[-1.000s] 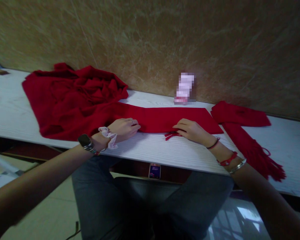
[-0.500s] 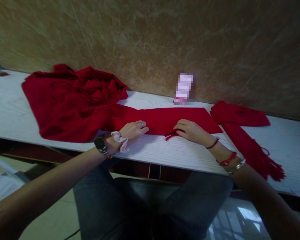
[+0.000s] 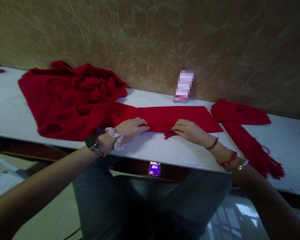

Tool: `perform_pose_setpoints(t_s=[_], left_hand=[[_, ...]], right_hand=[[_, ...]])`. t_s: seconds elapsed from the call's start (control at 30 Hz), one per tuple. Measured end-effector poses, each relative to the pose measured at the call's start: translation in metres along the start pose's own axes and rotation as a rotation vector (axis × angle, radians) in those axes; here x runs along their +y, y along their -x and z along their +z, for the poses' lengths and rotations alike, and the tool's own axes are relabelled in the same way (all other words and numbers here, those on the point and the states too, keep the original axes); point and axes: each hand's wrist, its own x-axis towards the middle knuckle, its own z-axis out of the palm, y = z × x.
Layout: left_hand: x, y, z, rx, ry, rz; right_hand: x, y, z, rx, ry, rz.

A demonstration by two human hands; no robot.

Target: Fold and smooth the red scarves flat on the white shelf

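A long red scarf (image 3: pixel 170 115) lies folded into a flat strip along the white table, running left into a large crumpled heap. My left hand (image 3: pixel 131 128) has its fingers closed on the strip's near edge, beside the heap. Farther right, my right hand (image 3: pixel 188 130) pinches that same near edge, and a short bit of red fringe (image 3: pixel 170 135) pokes out by its fingertips. Just right of the strip lies a second red scarf (image 3: pixel 240 113), folded over itself, its fringed end pointing toward me.
The narrow white table (image 3: pixel 145 148) stands against a brown marbled wall (image 3: pixel 145 43). A pixelated pink and white item (image 3: pixel 184 86) leans on the wall behind the strip. Below the table edge, a phone (image 3: pixel 154 169) with a lit screen rests on a dark shelf.
The phone screen has turned from dark to lit. My left wrist has shifted slightly left, while both hands remain at the scarf's near edge.
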Motion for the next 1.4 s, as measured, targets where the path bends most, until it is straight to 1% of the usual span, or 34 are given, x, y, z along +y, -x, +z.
perform_pose_setpoints(t_s=[0.07,0.13,0.23,0.3,0.47,0.6,0.63,0.7,0.8,0.87,0.93,1.0,1.13,1.27,1.33,1.4], left_hand=[[0.0,-0.002,0.001,-0.046,0.016,0.045],[0.002,-0.003,0.0,-0.06,0.035,0.04],[0.006,-0.006,-0.002,-0.024,0.044,0.031],[0.009,-0.008,-0.003,0.001,0.012,0.034],[0.016,-0.015,-0.007,-0.001,-0.121,0.035],[0.019,-0.016,-0.011,0.05,-0.112,-0.011],[0.019,-0.017,-0.01,0.059,-0.087,-0.013],[0.017,-0.018,-0.006,0.05,-0.024,0.005],[0.011,-0.02,0.002,-0.005,0.058,0.071],[0.008,-0.021,0.004,-0.032,0.085,0.114],[0.008,-0.021,0.002,-0.049,0.084,0.132],[0.013,-0.021,-0.002,-0.043,0.057,0.109],[0.025,-0.023,-0.008,0.0,-0.039,0.0],[0.027,-0.028,-0.005,0.029,-0.08,-0.069],[0.024,-0.031,-0.002,0.044,-0.047,-0.06],[0.021,-0.032,0.001,0.033,-0.005,-0.02]], right_hand=[[0.001,0.0,0.002,-0.063,-0.028,-0.001],[0.001,0.0,0.003,-0.077,-0.04,0.006],[0.001,0.0,0.003,-0.028,-0.048,0.01],[0.002,0.0,0.002,0.004,-0.056,0.018],[0.001,0.0,0.001,-0.034,-0.073,0.027],[0.002,-0.001,0.0,0.066,-0.083,0.081],[0.003,-0.001,-0.001,0.07,-0.099,0.087],[0.004,0.0,-0.001,0.011,-0.138,0.074],[0.005,0.002,0.0,-0.103,-0.179,0.058],[0.005,0.002,-0.001,-0.119,-0.19,0.07],[0.005,0.001,-0.002,-0.112,-0.194,0.086],[0.004,0.0,-0.003,-0.098,-0.194,0.109],[0.004,0.001,-0.003,-0.11,-0.208,0.123],[0.004,0.001,-0.002,-0.13,-0.189,0.106],[0.004,0.001,-0.003,-0.128,-0.188,0.097],[0.004,0.001,-0.003,-0.115,-0.202,0.1]])
